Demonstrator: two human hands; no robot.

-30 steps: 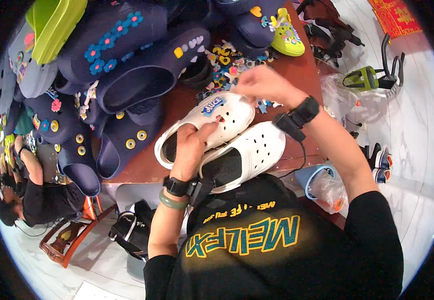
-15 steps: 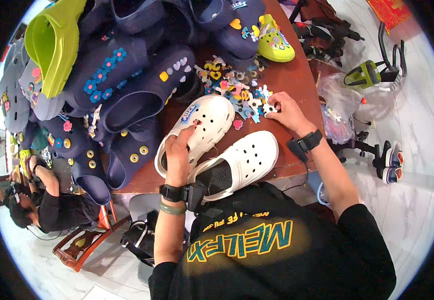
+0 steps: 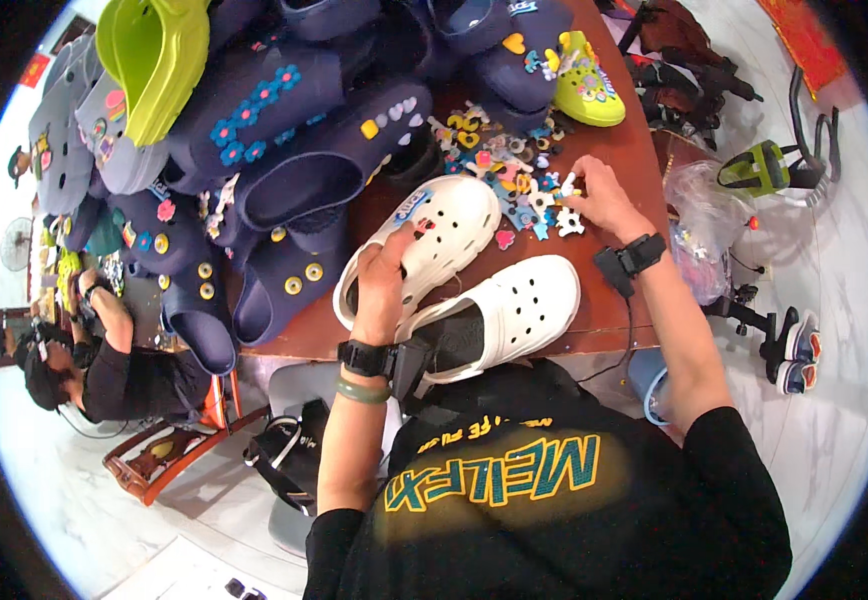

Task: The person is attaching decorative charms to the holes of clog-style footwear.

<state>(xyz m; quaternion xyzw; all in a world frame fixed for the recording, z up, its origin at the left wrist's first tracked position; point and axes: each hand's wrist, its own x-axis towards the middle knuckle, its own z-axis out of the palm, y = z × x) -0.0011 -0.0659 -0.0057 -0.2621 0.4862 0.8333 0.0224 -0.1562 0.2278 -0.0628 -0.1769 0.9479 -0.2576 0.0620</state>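
Note:
My left hand is closed round the side of a white clog, thumb toward its top. A blue lettered charm and a small red and black charm sit in that clog's holes. Beside it rests a second white clog, with no charms on its holes. My right hand pinches a small white shoe charm at the right edge of a loose charm pile. A black and white charm lies just below those fingers, and a pink charm lies nearer the clogs.
Many dark blue clogs crowd the left of the brown table, with a lime-green clog on top. Another lime clog stands at the far right. A clear plastic bag is off the right edge. A co-worker sits at left.
The view has shifted, so the scene sits further right. My right fingers have left the black and white charm and now hold a white one. My left hand keeps its grip on the clog.

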